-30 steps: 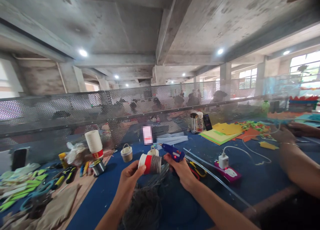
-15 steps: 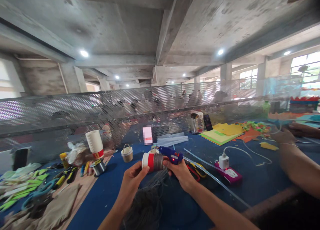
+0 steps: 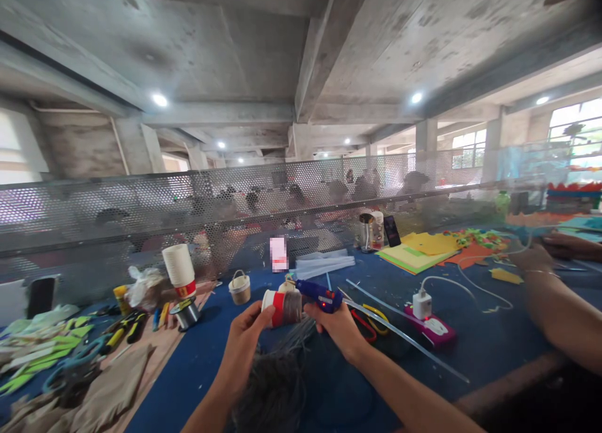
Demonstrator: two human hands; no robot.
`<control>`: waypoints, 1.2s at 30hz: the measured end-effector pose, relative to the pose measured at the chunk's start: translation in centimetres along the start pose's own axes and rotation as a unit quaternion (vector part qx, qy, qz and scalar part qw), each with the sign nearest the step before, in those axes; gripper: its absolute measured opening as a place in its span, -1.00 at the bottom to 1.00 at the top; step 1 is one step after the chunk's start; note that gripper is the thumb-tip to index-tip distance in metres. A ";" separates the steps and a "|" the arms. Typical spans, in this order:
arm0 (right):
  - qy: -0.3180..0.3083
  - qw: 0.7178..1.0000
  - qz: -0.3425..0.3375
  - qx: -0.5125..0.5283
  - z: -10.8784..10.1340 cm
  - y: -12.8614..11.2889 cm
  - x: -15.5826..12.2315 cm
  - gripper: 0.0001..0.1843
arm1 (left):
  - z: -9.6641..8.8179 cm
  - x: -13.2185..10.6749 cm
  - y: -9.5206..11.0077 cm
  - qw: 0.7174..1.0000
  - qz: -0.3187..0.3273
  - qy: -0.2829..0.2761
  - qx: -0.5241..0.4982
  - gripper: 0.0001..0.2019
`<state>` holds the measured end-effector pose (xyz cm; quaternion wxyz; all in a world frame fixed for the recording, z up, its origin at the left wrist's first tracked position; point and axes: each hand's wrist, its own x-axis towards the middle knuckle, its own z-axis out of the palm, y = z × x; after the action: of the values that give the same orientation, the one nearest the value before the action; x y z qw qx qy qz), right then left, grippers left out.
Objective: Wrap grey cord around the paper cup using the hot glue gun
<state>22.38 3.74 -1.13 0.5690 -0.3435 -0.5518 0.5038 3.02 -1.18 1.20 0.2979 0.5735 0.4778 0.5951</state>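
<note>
My left hand is closed around a paper cup lying on its side. The cup has a white rim, a red band and grey strands wound about its base end. In my right hand is a blue hot glue gun with a small red light, its nozzle pointing left just above the cup. A long clear glue stick trails from its back. My right fingertips are close to the wound strands; whether they pinch one is unclear. Below, a loose bundle of grey strands hangs between my forearms.
A small handled bucket, stacked paper cups and a wire spool stand left. Scissors and pliers lie farther left. Rightward are red-and-yellow-handled tools, a purple power strip, coloured sheets and another person's arm.
The cup in my left hand has shifted slightly left and down. My right hand and the glue gun have moved a little left. The surroundings look the same.
</note>
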 end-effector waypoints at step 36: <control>0.018 0.999 -0.049 0.003 -0.4 0.2 0.4 -0.59 | -0.5 0.0 0.6 0.965 0.155 -0.031 0.207 -0.76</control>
<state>22.67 4.25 -1.28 0.6039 -0.3230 -0.5562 0.4708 2.65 -1.49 1.79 0.0912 0.7081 0.4865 0.5036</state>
